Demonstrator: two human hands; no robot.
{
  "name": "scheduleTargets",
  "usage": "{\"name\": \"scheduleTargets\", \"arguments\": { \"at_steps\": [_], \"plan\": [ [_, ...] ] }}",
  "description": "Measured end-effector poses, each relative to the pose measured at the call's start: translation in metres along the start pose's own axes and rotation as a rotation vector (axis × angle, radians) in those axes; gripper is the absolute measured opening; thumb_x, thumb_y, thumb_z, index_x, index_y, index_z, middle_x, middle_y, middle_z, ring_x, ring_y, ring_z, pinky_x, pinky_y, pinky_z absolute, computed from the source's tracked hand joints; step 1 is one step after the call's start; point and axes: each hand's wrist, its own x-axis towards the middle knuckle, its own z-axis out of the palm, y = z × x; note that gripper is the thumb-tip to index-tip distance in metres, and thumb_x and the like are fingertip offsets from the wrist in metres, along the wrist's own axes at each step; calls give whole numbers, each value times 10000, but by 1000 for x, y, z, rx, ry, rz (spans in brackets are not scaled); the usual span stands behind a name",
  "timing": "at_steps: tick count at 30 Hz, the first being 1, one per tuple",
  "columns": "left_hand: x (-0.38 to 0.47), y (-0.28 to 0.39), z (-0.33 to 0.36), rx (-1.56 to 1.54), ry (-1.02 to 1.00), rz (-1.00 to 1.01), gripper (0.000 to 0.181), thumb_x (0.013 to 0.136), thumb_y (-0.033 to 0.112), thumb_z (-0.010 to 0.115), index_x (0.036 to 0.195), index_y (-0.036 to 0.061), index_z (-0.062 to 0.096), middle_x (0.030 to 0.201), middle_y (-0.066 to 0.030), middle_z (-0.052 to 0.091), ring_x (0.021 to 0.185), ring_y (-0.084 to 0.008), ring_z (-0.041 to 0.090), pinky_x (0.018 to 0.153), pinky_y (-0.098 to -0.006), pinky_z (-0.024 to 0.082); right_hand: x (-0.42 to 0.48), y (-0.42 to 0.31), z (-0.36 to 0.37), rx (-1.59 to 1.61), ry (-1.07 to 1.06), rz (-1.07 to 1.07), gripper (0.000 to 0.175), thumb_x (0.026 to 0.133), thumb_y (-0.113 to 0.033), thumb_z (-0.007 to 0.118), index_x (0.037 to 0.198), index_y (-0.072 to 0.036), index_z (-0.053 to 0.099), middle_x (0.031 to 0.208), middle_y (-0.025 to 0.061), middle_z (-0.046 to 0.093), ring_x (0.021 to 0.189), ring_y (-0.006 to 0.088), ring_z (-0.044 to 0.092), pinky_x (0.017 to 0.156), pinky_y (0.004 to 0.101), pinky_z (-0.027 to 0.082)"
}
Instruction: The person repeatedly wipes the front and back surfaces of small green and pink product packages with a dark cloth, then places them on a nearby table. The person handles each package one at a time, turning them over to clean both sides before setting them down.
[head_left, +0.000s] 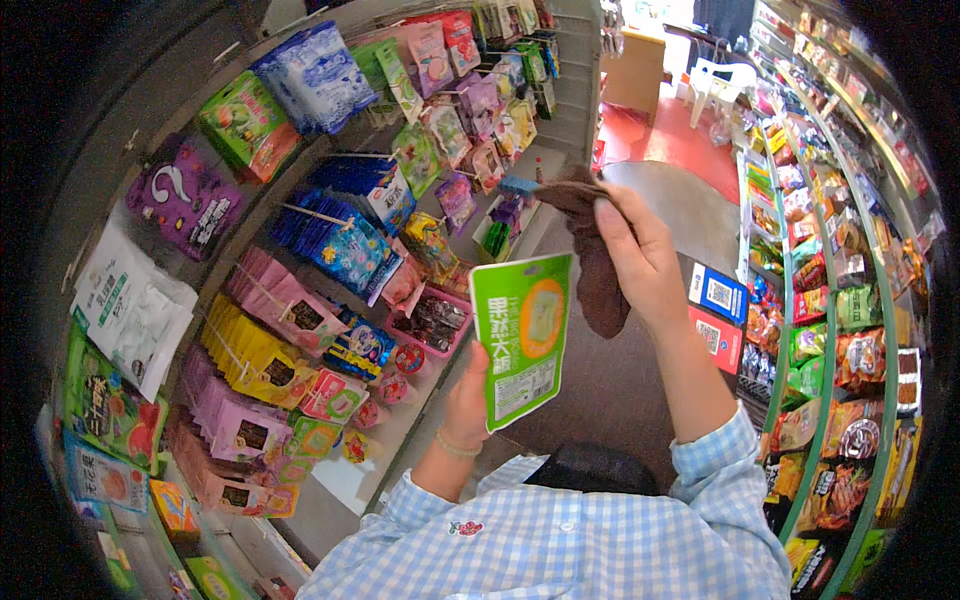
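My left hand (466, 397) grips a flat green candy pouch (517, 337) by its left edge, its printed face turned up. The pouch has a white border, an orange ring and a block of small print. My right hand (637, 240) pinches a dark brown cloth (600, 277) that hangs down just right of the pouch. The cloth and the pouch are close together; whether they touch is hard to tell. My left fingers are mostly hidden behind the pouch.
On the left, a rack (570, 75) carries hanging candy pouches (277, 375) on hooks. A pink basket (457, 346) sits on its lower shelf. Packed snack shelves (821, 360) line the right. Two printed code cards (718, 292) stand beside them. A white plastic chair (720, 82) is far ahead.
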Motion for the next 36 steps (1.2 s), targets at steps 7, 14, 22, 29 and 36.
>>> {"name": "scheduleTargets", "arguments": {
  "at_steps": [7, 14, 22, 29, 36],
  "plan": [
    [-9, 25, -4, 518, -43, -61, 565, 1067, 427, 328, 1342, -33, 509, 1309, -81, 579, 1189, -151, 532, 997, -320, 429, 6, -52, 6, -559, -680, -241, 319, 885, -161, 666, 1193, -82, 642, 1000, 127, 650, 920, 315, 651, 807, 375, 525],
    [-11, 27, -27, 182, -19, 8, 586, 1045, 473, 358, 1402, 18, 452, 1371, -110, 541, 1202, -227, 561, 1027, -394, 445, -23, -19, -35, -541, -535, -50, 311, 864, -229, 690, 1135, -80, 659, 949, 148, 652, 898, 343, 652, 776, 418, 529],
    [33, 21, 3, -266, -26, 143, 656, 1017, 555, 338, 1466, 78, 374, 1439, -135, 485, 1292, -311, 508, 1086, -484, 407, -23, -35, 5, -267, 4, -223, 320, 856, -94, 670, 1173, -53, 652, 1097, 131, 657, 1055, 296, 618, 946, 396, 471],
    [40, 5, 14, -725, -270, 149, 520, 1024, 422, 385, 1424, 92, 423, 1453, -124, 458, 1319, -265, 471, 1113, -429, 379, -65, -12, 68, -643, -115, -378, 470, 708, -177, 757, 1171, -180, 676, 1262, 76, 584, 1172, 279, 550, 1046, 466, 392],
    [25, 16, 11, -598, -122, 130, 616, 1028, 519, 344, 1436, 63, 414, 1413, -149, 513, 1263, -326, 534, 1061, -490, 435, -81, 94, 12, 265, 41, 642, 439, 973, -286, 594, 1329, -33, 544, 1272, 129, 608, 1141, 226, 582, 982, 334, 444]
  ]
}}
